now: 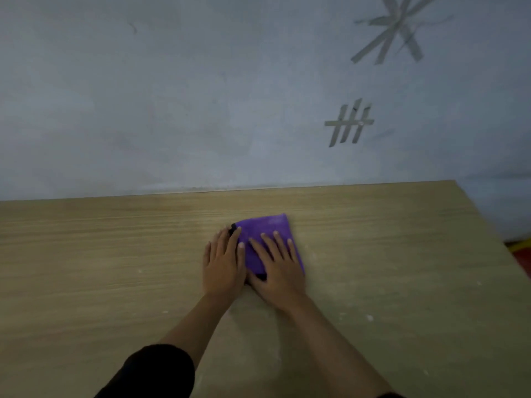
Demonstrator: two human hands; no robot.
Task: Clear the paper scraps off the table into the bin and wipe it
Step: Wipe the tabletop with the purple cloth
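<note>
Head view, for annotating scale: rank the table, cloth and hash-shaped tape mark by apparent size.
1. Table
2. Cloth
3. Tape mark, though it is farther from the camera, so its true size is unsure.

Plain indoor room: wood-grain table against bare grey wall, tape strips stuck on.

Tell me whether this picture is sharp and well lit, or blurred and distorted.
In the head view the light is dim and even, without glare; the whole frame is soft, with the folded purple cloth, left hand and right hand blurred; the far edge of the light wooden table runs tilted.
</note>
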